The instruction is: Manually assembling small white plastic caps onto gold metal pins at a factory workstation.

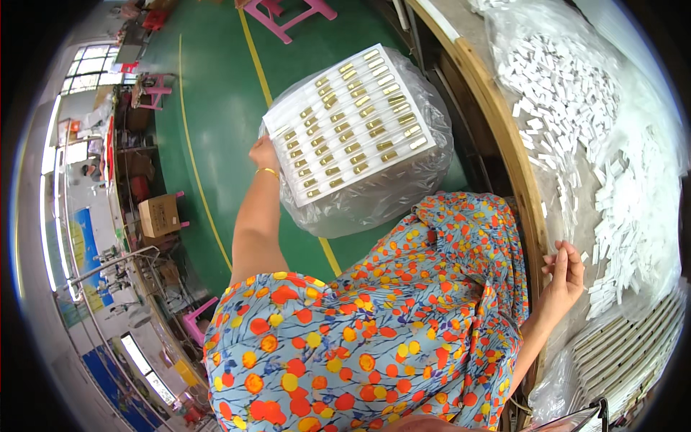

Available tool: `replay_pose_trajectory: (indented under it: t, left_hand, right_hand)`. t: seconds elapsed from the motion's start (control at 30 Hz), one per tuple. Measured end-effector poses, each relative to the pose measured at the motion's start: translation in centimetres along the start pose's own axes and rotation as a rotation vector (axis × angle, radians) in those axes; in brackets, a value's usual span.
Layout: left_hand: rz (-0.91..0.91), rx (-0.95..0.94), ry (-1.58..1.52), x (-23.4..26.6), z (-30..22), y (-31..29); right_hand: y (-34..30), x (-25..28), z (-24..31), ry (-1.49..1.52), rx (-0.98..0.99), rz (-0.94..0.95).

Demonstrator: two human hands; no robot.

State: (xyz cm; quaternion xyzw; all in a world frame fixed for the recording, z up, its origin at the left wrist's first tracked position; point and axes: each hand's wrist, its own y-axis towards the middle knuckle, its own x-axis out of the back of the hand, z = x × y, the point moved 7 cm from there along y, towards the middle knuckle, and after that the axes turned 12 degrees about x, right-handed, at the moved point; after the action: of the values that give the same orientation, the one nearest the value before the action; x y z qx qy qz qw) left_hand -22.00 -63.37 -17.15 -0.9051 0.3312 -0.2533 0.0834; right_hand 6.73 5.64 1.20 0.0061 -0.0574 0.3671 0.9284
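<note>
My left hand grips the near left edge of a white tray lined with rows of small gold-coloured metal parts. The tray lies on top of a clear plastic bag over the green floor beside me. A thin gold bangle circles that wrist. My right hand hovers at the wooden rim of the work table, fingers loosely apart and holding nothing. Just right of it lies a heap of small white oblong pieces on clear plastic sheeting.
Another pile of white pieces covers the table's far end. Stacked white trays sit at the lower right. A pink stool, a cardboard box and shelving stand on the green floor at left.
</note>
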Motion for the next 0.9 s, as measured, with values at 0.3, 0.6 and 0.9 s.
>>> replay_pose_trajectory:
  t: [0.3, 0.6, 0.9]
  left_hand:
    - [-0.137, 0.043, 0.069, 1.1, 3.0, 3.2]
    - [-0.228, -0.138, 0.259, 0.1, 3.5, 6.0]
    - [-0.371, -0.23, 0.432, -1.2, 0.4, -0.1]
  right_hand:
    - [-0.2, 1.3, -0.1, -0.085, -0.022, -0.024]
    - [-0.5, -1.0, 0.5, -0.138, -0.045, 0.016]
    - [-0.7, -1.0, 0.3, -0.153, -0.05, 0.01]
